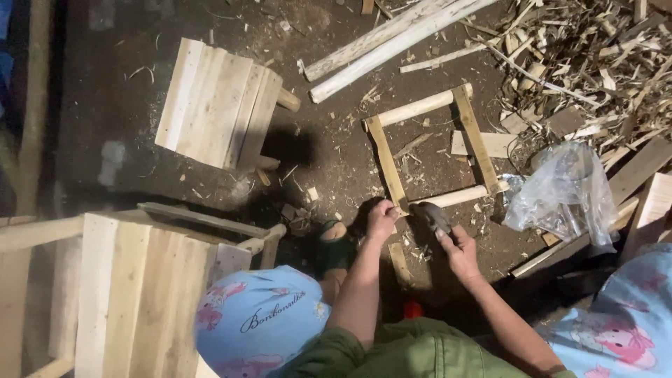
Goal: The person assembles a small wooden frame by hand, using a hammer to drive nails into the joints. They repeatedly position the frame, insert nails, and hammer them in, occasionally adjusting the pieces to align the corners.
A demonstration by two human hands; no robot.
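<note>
Steadying the near-left corner of the square wooden frame [434,150] on the dirt floor [112,119], the left hand [381,218] pinches down there while the right hand [458,252] grips a dark hammer [432,215], apparently mid-nailing, so the next strike needs careful aim.

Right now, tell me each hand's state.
Left hand: closed, pressing the wooden frame corner.
Right hand: closed around a hammer.

Your hands meet at the wooden frame's [434,150] six o'clock corner on the floor [119,112]. A plastic bag [563,192] lies at its three o'clock, a stool [217,105] at nine, poles [392,42] at twelve.
</note>
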